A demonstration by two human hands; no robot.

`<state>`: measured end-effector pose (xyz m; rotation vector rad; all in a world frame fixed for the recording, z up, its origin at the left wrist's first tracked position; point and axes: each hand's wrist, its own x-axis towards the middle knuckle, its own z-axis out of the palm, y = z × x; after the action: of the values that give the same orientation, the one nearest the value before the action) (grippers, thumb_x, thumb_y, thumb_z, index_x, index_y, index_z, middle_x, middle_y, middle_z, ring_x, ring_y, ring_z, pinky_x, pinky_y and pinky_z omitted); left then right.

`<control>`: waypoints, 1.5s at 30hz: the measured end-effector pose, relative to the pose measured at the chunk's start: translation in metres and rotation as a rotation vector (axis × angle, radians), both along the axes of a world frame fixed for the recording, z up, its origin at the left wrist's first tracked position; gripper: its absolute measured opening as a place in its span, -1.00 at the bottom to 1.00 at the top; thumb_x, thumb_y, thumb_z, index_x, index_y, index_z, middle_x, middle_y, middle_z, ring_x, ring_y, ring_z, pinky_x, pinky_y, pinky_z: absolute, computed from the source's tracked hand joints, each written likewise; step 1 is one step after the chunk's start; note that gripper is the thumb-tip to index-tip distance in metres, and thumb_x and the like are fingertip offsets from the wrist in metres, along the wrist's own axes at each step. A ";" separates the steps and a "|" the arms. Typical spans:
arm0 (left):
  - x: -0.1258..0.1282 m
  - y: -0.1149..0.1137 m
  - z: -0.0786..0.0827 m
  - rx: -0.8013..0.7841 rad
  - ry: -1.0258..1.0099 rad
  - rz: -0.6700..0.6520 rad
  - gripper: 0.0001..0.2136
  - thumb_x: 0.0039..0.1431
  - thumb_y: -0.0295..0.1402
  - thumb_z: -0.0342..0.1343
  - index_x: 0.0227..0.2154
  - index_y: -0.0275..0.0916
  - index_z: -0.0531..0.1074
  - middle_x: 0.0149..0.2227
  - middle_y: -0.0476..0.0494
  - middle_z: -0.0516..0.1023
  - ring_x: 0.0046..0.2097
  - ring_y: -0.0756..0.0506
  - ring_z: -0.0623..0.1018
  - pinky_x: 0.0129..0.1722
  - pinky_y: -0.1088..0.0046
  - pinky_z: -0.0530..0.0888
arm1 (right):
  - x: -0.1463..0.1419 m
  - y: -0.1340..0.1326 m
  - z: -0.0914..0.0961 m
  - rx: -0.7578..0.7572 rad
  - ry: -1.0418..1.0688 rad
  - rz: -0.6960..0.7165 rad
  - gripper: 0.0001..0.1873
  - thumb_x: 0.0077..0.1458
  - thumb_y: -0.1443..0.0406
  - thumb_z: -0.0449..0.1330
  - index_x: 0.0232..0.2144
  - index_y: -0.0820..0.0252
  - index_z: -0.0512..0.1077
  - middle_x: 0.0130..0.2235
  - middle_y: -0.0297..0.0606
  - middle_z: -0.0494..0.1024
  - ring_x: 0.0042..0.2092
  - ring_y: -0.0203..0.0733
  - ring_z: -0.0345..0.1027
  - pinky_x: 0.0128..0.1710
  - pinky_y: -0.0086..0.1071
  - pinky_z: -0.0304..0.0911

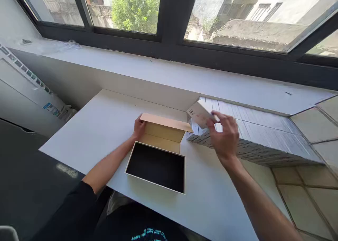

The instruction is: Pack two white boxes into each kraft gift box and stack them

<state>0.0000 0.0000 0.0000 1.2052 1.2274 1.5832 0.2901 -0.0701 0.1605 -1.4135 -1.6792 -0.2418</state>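
Observation:
On the white table sits a flip-lid box [155,167] with a black inside and pale rim; its lid [162,134] is raised and leans back. My left hand [139,127] grips the lid's left end, its fingers partly hidden behind it. My right hand [224,133] pinches a small white carton [199,113] with faint print, held tilted at the near left end of the stacked cartons [258,132]. Those cartons stand in tight rows, several layers high, beside the right forearm.
The white table [87,128] runs along a window ledge [148,74]. Dark-framed windows rise behind it. A white appliance [31,89] stands at the left, and large cardboard boxes [308,195] at the right. Clear plastic wrap [59,46] lies on the ledge.

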 end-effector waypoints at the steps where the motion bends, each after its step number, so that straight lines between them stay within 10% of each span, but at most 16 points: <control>1: 0.000 0.001 0.000 -0.007 0.000 0.010 -0.72 -0.01 -0.12 0.24 -0.47 -0.28 0.45 -0.44 -0.05 0.46 -0.35 -0.04 0.39 -0.35 0.48 0.32 | 0.004 -0.005 0.009 0.012 0.111 -0.006 -0.66 0.20 0.14 0.22 -0.03 0.14 0.55 -0.12 -0.17 0.55 -0.22 -0.19 0.38 -0.21 -0.25 0.36; 6: 0.000 0.004 -0.002 0.006 -0.003 0.032 -0.68 -0.02 -0.09 0.27 -0.52 -0.27 0.41 -0.52 0.01 0.37 -0.41 0.00 0.34 -0.39 0.50 0.28 | 0.005 -0.044 0.030 -0.222 0.454 0.114 -0.64 0.15 0.09 0.28 -0.03 0.03 0.54 -0.20 -0.23 0.55 -0.34 -0.25 0.37 -0.42 -0.36 0.36; 14: -0.003 0.003 0.001 0.036 0.019 0.033 -0.67 0.04 -0.13 0.27 -0.56 -0.26 0.34 -0.54 0.03 0.31 -0.43 0.02 0.29 -0.43 0.51 0.25 | -0.034 -0.106 -0.041 -0.785 0.147 0.490 -0.67 0.29 0.07 0.11 -0.10 0.12 0.53 -0.25 -0.21 0.57 -0.35 -0.24 0.41 -0.45 -0.40 0.38; 18: -0.002 0.001 0.002 0.055 0.017 0.026 -0.66 0.05 -0.14 0.28 -0.57 -0.26 0.32 -0.55 0.04 0.29 -0.43 0.02 0.28 -0.44 0.51 0.24 | -0.040 -0.110 -0.060 -0.715 -0.223 0.474 -0.69 0.37 0.17 0.00 -0.07 0.11 0.49 -0.13 -0.20 0.60 -0.24 -0.18 0.46 -0.15 -0.21 0.41; 22: -0.002 0.000 0.003 0.041 -0.001 0.020 -0.66 0.04 -0.12 0.28 -0.57 -0.25 0.31 -0.57 0.06 0.25 -0.45 0.03 0.24 -0.45 0.50 0.21 | -0.040 -0.105 -0.069 -0.598 -0.576 0.503 -0.74 0.36 0.30 0.02 -0.18 0.14 0.51 -0.30 -0.26 0.61 -0.19 -0.15 0.44 0.28 0.12 0.02; 28: -0.002 0.000 0.003 0.004 0.008 0.022 -0.65 0.03 -0.12 0.25 -0.59 -0.25 0.30 -0.55 0.03 0.27 -0.43 0.02 0.25 -0.43 0.50 0.21 | -0.052 -0.105 -0.077 -0.552 -0.914 0.415 -0.75 0.16 0.47 0.09 -0.37 0.15 0.55 -0.48 -0.23 0.50 -0.18 -0.02 0.41 0.36 0.27 -0.40; 31: -0.001 -0.001 0.002 -0.002 -0.004 0.020 -0.66 0.03 -0.12 0.25 -0.59 -0.25 0.31 -0.55 0.03 0.28 -0.42 0.01 0.27 -0.43 0.50 0.22 | -0.064 -0.115 -0.072 -0.504 -1.026 0.348 -0.67 0.06 0.46 0.15 -0.13 0.27 0.56 -0.33 -0.06 0.57 -0.09 0.15 0.41 0.36 0.32 -0.43; 36: 0.001 -0.002 0.002 0.027 0.014 0.009 -0.69 0.05 -0.16 0.25 -0.57 -0.25 0.33 -0.55 0.01 0.31 -0.42 0.01 0.29 -0.42 0.50 0.27 | -0.073 -0.120 -0.066 -0.475 -0.977 0.643 -0.36 0.08 0.44 0.16 0.24 0.22 0.30 0.26 0.09 0.31 0.25 0.21 0.21 0.30 0.23 -0.03; 40: 0.002 -0.002 0.002 0.018 0.011 0.013 -0.72 0.04 -0.16 0.24 -0.54 -0.26 0.39 -0.50 -0.02 0.40 -0.39 -0.02 0.37 -0.38 0.48 0.30 | -0.069 -0.111 -0.063 -0.693 -0.931 0.791 -0.30 0.06 0.55 0.12 0.24 0.04 0.27 0.31 0.01 0.24 0.18 0.06 0.33 0.04 -0.10 0.39; 45: 0.000 0.000 -0.002 -0.027 -0.001 0.038 -0.71 0.02 -0.12 0.25 -0.52 -0.28 0.43 -0.50 -0.02 0.43 -0.39 -0.02 0.39 -0.38 0.48 0.30 | -0.067 -0.111 -0.057 -0.734 -0.902 0.739 -0.30 0.05 0.59 0.10 0.19 0.00 0.32 0.27 -0.01 0.30 0.13 0.08 0.37 -0.07 -0.13 0.45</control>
<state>0.0000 -0.0001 -0.0024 1.1696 1.2739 1.5899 0.2235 -0.1806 0.1032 -1.0753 -3.1459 0.2344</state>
